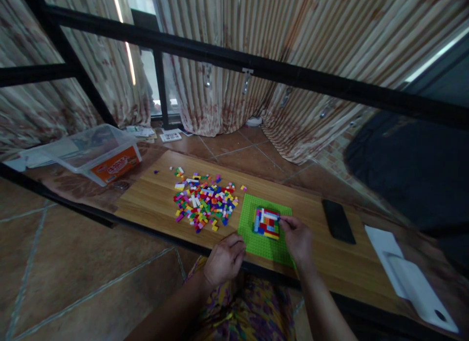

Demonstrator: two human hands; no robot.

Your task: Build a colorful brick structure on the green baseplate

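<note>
A green studded baseplate point(252, 246) lies on the wooden board, with a low, rectangular build of multicoloured toy bricks point(266, 223) standing on it. At the right side of this build is my right hand point(297, 237), its thumb and fingertips pinched together; whatever is between them is too small to name. My left hand point(225, 259) rests at the baseplate's near left edge with its fingers curled in. The fingers hide anything it may hold. Left of the baseplate spreads a loose pile of small toy bricks point(207, 199) in many colours.
The wooden board point(311, 253) sits on a dark-framed table. A black phone point(337, 221) and a white object point(410, 277) lie to the right. At the left stands a clear plastic box point(95, 150) with an orange label. A dark metal bar point(220, 53) crosses before the curtains.
</note>
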